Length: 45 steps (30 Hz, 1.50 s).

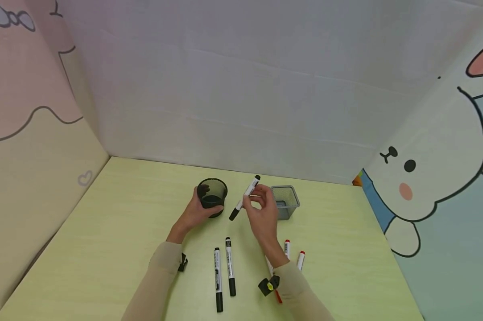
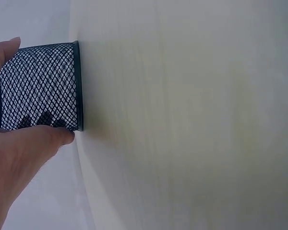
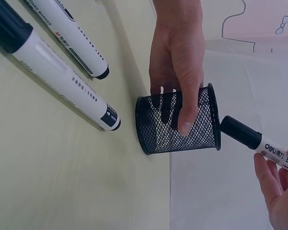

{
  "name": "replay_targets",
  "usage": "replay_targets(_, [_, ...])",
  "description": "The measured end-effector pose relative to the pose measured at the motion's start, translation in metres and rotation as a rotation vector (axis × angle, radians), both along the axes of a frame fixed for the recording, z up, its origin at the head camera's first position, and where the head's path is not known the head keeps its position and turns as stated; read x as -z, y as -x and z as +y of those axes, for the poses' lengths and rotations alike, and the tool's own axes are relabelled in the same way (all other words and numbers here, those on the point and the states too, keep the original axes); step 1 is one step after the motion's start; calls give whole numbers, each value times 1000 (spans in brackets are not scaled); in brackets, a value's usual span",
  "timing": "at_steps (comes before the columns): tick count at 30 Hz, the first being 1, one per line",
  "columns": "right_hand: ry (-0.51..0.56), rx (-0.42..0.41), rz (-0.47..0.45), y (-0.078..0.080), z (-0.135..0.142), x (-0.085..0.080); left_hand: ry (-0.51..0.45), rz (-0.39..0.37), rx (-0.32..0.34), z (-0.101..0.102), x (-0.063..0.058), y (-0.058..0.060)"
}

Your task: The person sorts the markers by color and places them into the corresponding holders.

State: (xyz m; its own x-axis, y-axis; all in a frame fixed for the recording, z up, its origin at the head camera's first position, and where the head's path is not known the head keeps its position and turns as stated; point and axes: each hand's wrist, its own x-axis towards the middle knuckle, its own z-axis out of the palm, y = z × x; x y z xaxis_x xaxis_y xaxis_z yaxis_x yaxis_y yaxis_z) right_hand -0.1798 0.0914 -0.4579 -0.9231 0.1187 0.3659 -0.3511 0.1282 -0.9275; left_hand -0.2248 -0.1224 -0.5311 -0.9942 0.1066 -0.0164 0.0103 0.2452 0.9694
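Note:
My left hand [image 1: 196, 213] grips a round black mesh pen holder [image 1: 212, 192] that stands on the table, thumb on its near side. In the left wrist view the fingers and thumb wrap the mesh wall [image 2: 38, 86]. Between thumb and fingers, my right hand [image 1: 263, 214] pinches a white whiteboard marker [image 1: 249, 188], tilted with one black end low, to the right of the holder. The right wrist view shows the marker's black cap [image 3: 241, 132] close to the holder's rim. Two more black-capped markers [image 1: 218, 272] [image 1: 230, 265] lie on the table nearer me.
A grey square mesh basket [image 1: 284, 209] stands just behind and right of my right hand. Several red-capped markers [image 1: 301, 259] lie near my right forearm, partly hidden by it. A pale wall [image 1: 233, 89] rises behind the yellow table [image 1: 117, 232], with cartoon-printed sides left and right.

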Motion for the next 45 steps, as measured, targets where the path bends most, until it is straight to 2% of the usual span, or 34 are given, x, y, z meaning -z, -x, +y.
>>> replay_targets(10, [37,21,82,18,-10,-3,-3,4,5,0,-2,1])
replay_targets(17, [83,33,151,9,-24,-34,-12,12,13,1,-2,0])
replay_targets(22, [87,12,169,14,-30,-35,-19,9,17,1,-2,0])
replay_targets(32, [35,-54,153,25,-46,-30,-22,10,-1,-2,-2,0])
replay_targets(39, [-44,-82,140,41,-49,2,-43,28,18,-1,0,1])
replay_targets(45, [-168,-156,172,43,-50,13,-67,70,53,-1,-1,0])
